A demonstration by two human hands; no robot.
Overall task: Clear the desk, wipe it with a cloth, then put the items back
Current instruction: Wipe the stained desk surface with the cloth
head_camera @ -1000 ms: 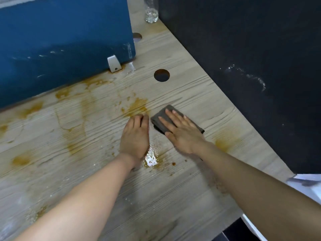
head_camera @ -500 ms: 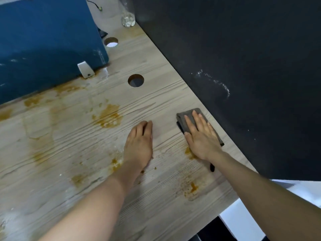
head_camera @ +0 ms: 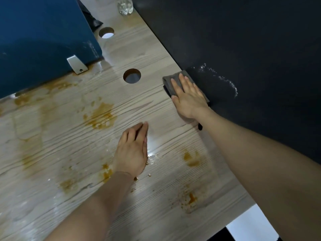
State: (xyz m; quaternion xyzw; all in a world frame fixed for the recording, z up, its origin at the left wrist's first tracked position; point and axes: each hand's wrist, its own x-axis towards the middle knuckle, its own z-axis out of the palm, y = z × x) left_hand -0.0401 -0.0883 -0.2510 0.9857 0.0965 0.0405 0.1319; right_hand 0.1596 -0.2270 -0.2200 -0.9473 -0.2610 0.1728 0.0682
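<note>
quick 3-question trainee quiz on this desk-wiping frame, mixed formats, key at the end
1. True or false: the right hand presses the grey cloth flat at the desk's far edge.
2. Which is nearest the cloth? A) round hole B) glass C) metal bracket
3. Fill in: the left hand rests on the ____ and holds nothing.

Key: 1 true; 2 A; 3 desk
</note>
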